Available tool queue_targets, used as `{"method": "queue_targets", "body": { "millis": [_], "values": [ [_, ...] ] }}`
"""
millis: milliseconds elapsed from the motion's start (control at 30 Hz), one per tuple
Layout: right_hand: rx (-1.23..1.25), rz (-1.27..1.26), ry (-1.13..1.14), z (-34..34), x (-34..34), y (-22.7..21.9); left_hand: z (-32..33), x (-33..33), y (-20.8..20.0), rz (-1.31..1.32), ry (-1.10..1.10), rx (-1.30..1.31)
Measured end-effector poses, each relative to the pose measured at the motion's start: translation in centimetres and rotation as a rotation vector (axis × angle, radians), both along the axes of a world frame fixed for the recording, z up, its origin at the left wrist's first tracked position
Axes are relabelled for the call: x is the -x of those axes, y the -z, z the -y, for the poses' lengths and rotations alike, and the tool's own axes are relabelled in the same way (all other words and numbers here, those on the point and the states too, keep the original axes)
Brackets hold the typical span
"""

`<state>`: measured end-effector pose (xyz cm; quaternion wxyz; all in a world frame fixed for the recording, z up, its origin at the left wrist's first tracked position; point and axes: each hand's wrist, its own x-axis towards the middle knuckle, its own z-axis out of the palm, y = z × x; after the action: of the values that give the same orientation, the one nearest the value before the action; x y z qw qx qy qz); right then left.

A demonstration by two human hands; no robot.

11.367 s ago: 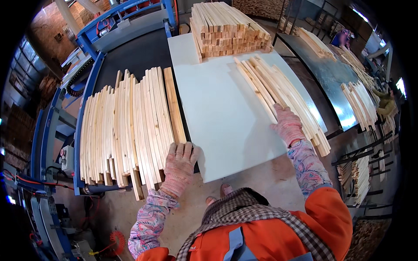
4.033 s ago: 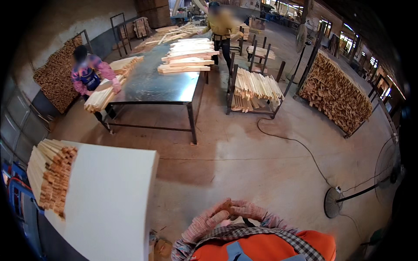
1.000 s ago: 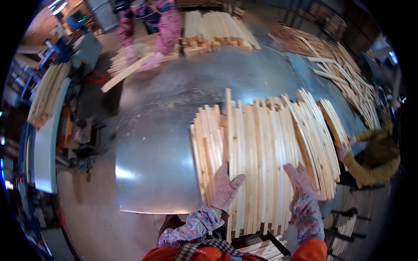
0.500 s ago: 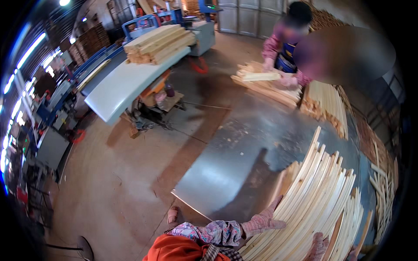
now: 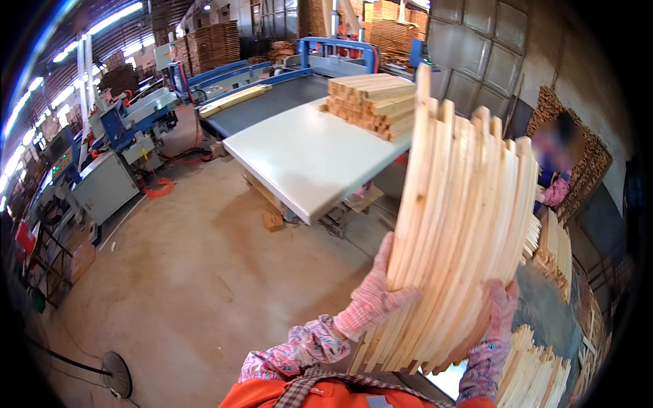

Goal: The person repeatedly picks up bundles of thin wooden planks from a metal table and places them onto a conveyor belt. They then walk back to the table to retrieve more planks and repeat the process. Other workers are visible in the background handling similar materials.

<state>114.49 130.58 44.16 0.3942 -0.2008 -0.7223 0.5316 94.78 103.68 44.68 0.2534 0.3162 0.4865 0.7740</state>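
Note:
Raised in front of me is a wide bundle of pale wooden strips (image 5: 462, 217), side by side with uneven ends. My left hand (image 5: 375, 294), in a pink knit glove, presses the bundle's left edge with its thumb across the front. At the right edge my right hand (image 5: 502, 306), gloved alike, grips it; some of its fingers are hidden. More wooden strips (image 5: 534, 370) lie on the metal-topped table (image 5: 544, 309) below my right arm.
Ahead, a white tabletop (image 5: 299, 160) holds a stack of wooden strips (image 5: 374, 102). Blue machinery (image 5: 340, 58) stands behind it. A co-worker (image 5: 556, 173) is at the far right near more strips (image 5: 554, 255). A round dark stand base (image 5: 117, 374) sits on the floor at lower left.
My hands have lifted the bundle of wooden strips off the metal-topped table. The view has swung left toward the white tabletop, and the co-worker now appears farther right.

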Motion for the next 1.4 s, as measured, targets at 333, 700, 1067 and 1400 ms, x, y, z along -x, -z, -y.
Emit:
{"method": "queue_targets", "body": {
  "millis": [333,700,1067,1400],
  "values": [
    [0.077,-0.119,-0.341,10.5,27.8,-1.7,13.4,18.4,-1.5,-0.114,-0.286,0.018],
    [0.065,-0.129,-0.344,9.8,53.6,0.9,15.1,44.7,-2.5,-0.244,-0.319,0.063],
    [0.131,0.057,-0.334,13.9,76.8,-0.6,17.9,71.7,-1.9,-0.073,-0.219,0.149],
    [0.223,0.278,0.021,20.4,98.9,1.9,16.7,103.3,0.9,-0.013,0.1,0.25]
  ]
}}
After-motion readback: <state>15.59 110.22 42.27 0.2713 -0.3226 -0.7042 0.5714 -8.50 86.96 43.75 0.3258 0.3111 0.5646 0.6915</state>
